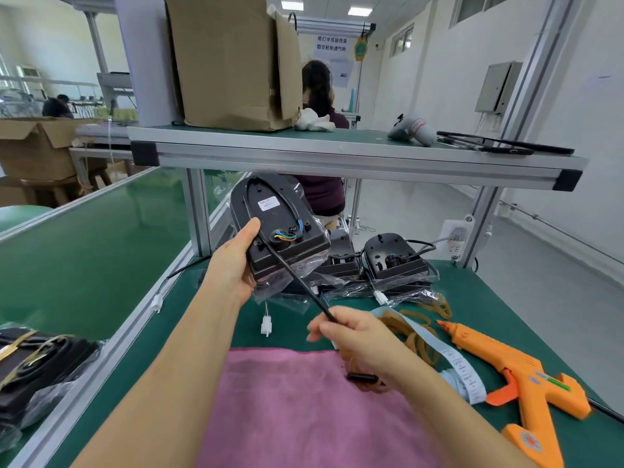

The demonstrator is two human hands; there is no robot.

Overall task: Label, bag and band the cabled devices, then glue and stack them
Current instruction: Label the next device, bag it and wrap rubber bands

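Head view: the green surface point(479, 298) lies crowded at its right edge with an orange glue gun point(506, 369). The left hand point(233, 265) grips a black bagged cabled device point(277, 224) aloft; the right hand point(354, 336) pinches its black cable point(300, 282) above the pink cloth point(297, 410).

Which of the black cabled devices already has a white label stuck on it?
The device held up in the left hand; a white label shows on its upper back. The device standing on the table shows none.
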